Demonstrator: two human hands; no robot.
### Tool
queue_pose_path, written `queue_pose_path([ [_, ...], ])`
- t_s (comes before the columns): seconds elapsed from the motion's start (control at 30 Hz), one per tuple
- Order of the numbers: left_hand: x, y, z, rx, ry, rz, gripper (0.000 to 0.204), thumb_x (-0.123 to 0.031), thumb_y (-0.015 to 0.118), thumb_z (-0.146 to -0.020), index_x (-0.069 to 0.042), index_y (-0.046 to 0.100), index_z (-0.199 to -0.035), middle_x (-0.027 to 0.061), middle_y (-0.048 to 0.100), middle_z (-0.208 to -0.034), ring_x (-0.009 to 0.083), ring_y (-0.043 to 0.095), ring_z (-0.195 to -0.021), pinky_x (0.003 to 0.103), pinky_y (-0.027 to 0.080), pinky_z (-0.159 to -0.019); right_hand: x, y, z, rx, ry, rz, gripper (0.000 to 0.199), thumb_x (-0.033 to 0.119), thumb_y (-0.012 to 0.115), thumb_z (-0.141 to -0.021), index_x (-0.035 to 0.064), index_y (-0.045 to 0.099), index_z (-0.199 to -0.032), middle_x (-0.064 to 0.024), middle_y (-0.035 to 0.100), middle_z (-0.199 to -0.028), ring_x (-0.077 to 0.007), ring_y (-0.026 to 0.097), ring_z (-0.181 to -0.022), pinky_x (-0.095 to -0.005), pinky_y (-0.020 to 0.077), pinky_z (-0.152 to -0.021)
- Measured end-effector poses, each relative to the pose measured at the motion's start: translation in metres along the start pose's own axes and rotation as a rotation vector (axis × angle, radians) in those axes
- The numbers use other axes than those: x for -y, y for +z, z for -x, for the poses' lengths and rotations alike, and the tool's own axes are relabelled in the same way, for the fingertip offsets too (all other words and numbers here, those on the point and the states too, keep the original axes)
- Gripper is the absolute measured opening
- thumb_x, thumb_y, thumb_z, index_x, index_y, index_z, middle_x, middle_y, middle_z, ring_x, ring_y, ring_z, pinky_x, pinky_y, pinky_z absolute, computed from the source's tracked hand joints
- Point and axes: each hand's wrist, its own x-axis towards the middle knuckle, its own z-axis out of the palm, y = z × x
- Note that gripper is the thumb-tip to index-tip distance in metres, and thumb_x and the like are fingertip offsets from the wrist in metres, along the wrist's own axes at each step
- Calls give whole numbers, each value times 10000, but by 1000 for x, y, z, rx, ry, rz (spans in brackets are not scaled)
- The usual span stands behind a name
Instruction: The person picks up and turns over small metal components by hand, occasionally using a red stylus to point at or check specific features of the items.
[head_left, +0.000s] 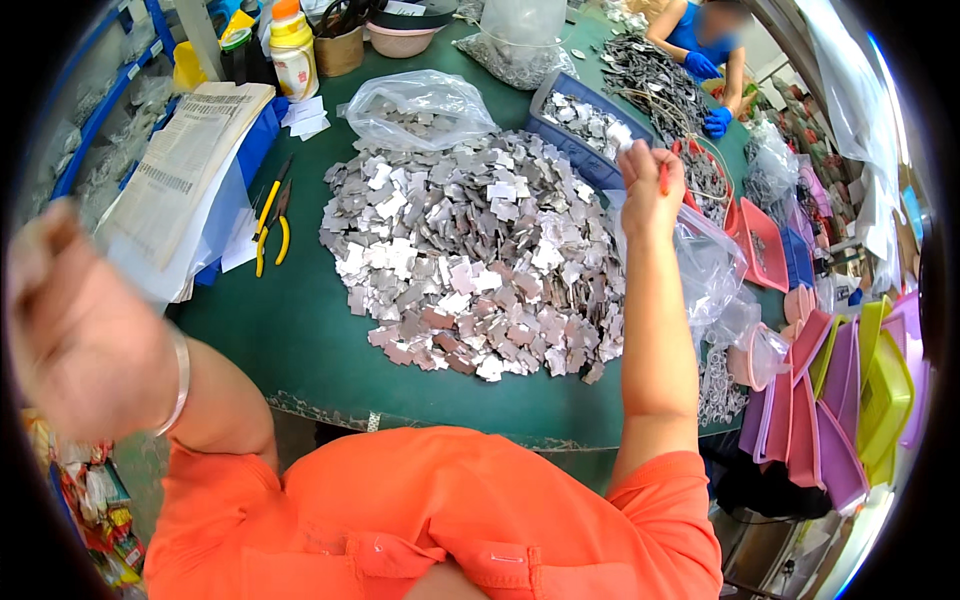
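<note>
You are raising your right hand (650,185) over the far right side of the green surface (290,340), its grip pinched shut around a thin red thing (663,178), too small to name, with a small pale piece (622,135) at the fingertips. Holding it up off the pile probably keeps it clear of the loose parts while you are working on it.

Your left hand (70,320) is lifted close to the camera at the left edge, blurred, so I cannot tell whether its grip is closed or holding anything; a silver bangle (180,380) is sitting on that wrist.

The heap of flat grey metal pieces (470,255) is lying spread in the middle, within reach of both arms. A blue tray (585,130) of the same pieces is sitting just beyond it, near your raised hand, and yellow-handled pliers (270,225) are lying to the left of the heap.
</note>
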Motion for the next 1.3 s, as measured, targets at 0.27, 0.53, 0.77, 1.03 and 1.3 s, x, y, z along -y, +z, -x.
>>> queue_pose_path([
  [0.27,88,38,130,830,-444,-642,341,-221,687,-733,-55,599,-1017,120,569,-1067,273,521,-1035,382,405,-888,-5,-3,108,509,-23,440,133,69,603,-823,43,473,-832,-123,622,-984,-137,567,-781,-270,466,-681],
  [0.53,92,44,219,1295,-425,-742,821,-525,734,-567,-97,477,-1218,170,272,-1373,432,130,-1300,590,139,-1014,-15,-25,165,667,-123,668,194,69,695,-693,36,525,-779,-162,629,-925,-332,587,-883,-394,454,-799],
  [0.77,94,42,223,1231,-466,-723,792,-530,752,-525,-126,519,-1166,143,308,-1356,417,160,-1295,583,132,-1015,-30,-16,105,323,-455,978,219,0,662,-680,28,467,-777,-134,523,-755,-313,510,-690,-388,417,-602],
  [1.03,93,45,219,1228,-496,-750,777,-515,767,-522,-136,532,-1159,117,322,-1355,371,159,-1311,545,134,-1042,-35,11,96,353,-378,799,178,-2,654,-656,32,509,-753,-112,543,-649,-297,520,-673,-363,424,-603],
  [1.3,92,47,218,1255,-523,-745,777,-532,752,-538,-130,530,-1164,120,315,-1360,366,136,-1320,530,116,-1054,-29,16,96,382,-553,1007,202,-12,660,-624,46,504,-738,-126,548,-673,-346,519,-682,-410,416,-601],
])
